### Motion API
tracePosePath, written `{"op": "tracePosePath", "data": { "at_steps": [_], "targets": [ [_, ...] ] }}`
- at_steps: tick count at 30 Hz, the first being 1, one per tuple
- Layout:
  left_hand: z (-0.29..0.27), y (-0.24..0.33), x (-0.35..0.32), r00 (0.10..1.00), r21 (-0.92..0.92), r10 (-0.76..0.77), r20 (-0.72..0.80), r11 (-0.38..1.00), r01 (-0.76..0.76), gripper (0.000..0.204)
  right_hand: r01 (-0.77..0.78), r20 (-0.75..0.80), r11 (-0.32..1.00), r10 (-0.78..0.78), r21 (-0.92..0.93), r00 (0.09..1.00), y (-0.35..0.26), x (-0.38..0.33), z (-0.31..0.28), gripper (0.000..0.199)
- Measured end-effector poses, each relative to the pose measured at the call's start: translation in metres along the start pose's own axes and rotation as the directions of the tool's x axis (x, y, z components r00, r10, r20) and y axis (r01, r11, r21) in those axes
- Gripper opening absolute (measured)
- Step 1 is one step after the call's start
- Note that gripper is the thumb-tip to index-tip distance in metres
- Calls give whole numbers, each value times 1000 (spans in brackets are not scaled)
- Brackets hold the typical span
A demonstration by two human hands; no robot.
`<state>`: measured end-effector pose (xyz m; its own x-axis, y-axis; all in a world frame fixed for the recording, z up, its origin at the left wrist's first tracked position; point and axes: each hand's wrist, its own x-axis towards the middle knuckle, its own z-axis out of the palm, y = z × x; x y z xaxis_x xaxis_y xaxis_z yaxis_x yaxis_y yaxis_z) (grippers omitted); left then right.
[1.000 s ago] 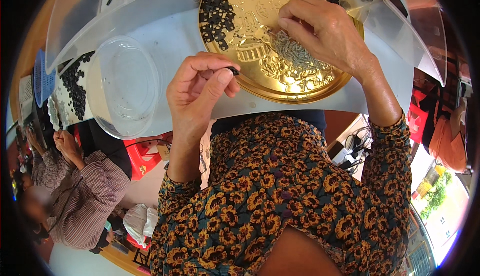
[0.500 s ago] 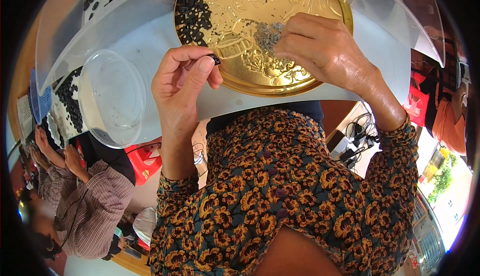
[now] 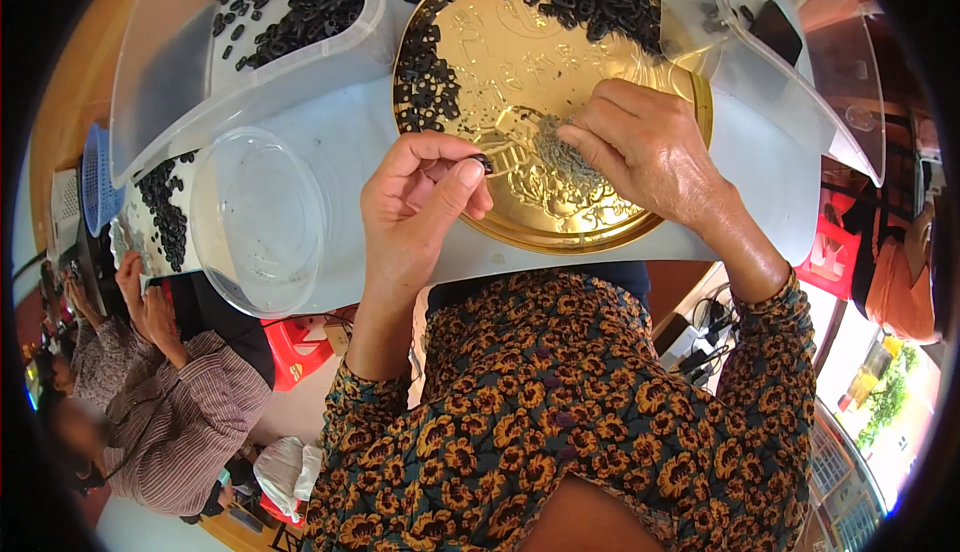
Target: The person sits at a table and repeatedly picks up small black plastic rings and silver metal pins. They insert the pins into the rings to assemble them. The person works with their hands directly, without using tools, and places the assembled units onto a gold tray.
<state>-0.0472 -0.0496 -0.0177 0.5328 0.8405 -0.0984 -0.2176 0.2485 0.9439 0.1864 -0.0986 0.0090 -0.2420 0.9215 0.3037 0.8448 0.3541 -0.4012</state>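
My left hand [image 3: 420,202] pinches a small black oval part [image 3: 484,163] between thumb and forefinger, over the near left rim of a round gold tray [image 3: 478,37]. My right hand [image 3: 655,157] is closed, its fingertips down at a heap of tiny grey metal bits [image 3: 563,160] on the tray. Whatever those fingertips grip, if anything, is too small or hidden to make out. Loose black parts [image 3: 425,92] line the tray's left side, and more black parts [image 3: 585,0] are piled at its far edge.
Clear plastic bins stand at the far left [image 3: 165,112] and far right [image 3: 845,102]; black parts [image 3: 310,7] fill the left one. A round clear container [image 3: 262,227] sits left of my arm. Another person [image 3: 190,402] works at the left, near a red stool [image 3: 295,354].
The whole view has shifted, so tray and hands appear lower and further right. My left hand keeps its black part; my right hand stays at the grey heap.
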Motion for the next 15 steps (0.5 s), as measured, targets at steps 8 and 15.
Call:
{"op": "tracePosePath", "data": {
  "at_steps": [8,15],
  "targets": [
    [5,3,3,1000,-17,4,-12,1000,-5,12,-97,-83,995,97,-1,992,11,7,9,11],
    [8,5,5,999,-10,13,29,1000,-13,12,-195,-54,981,194,-16,980,21,-2,-3,7]
  ]
}}
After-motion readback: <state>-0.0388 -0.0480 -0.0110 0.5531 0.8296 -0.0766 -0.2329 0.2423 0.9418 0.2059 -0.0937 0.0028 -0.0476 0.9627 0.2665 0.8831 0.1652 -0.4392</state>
